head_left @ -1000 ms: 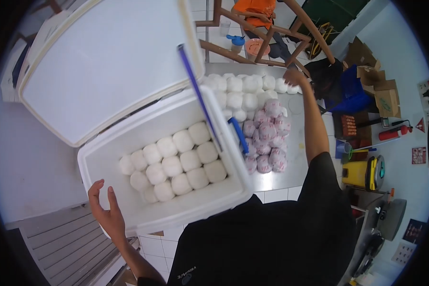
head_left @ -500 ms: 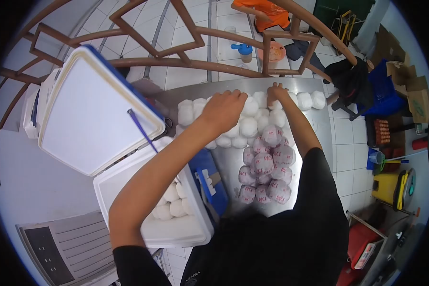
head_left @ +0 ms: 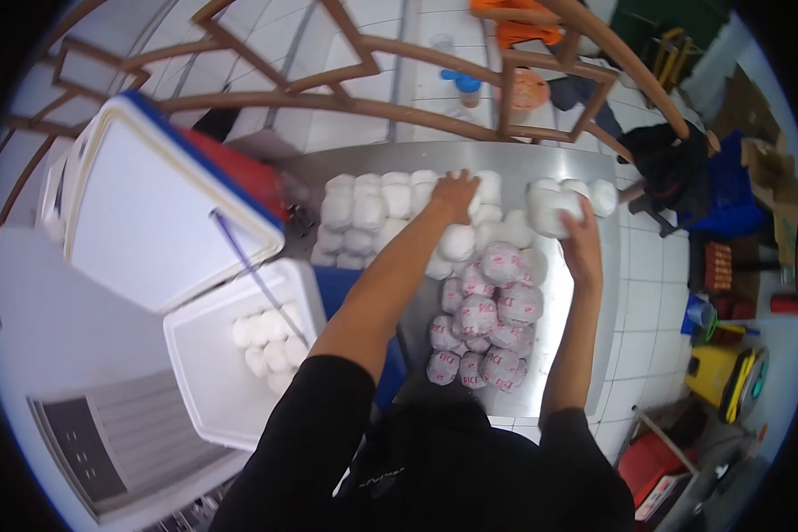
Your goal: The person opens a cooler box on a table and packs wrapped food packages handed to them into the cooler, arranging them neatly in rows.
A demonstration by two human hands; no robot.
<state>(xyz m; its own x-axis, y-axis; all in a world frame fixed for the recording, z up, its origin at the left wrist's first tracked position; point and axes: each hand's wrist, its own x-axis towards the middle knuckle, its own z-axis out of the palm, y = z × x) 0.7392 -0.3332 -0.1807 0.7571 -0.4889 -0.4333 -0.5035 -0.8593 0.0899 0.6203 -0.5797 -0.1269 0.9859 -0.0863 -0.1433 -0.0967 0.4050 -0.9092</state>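
R grip curled round wht bundle; L grip (wide) on wht rows

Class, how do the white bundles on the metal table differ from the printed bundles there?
The white bundles look plain, while the printed bundles are greyish with red lettering. The left hand rests among the white bundles, while neither hand touches the printed bundles. Both kinds are rounded and grouped on the metal table.

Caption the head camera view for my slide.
Left hand over white bundles, right hand gripping a single white bundle, printed bundles piled nearby on a metal table.
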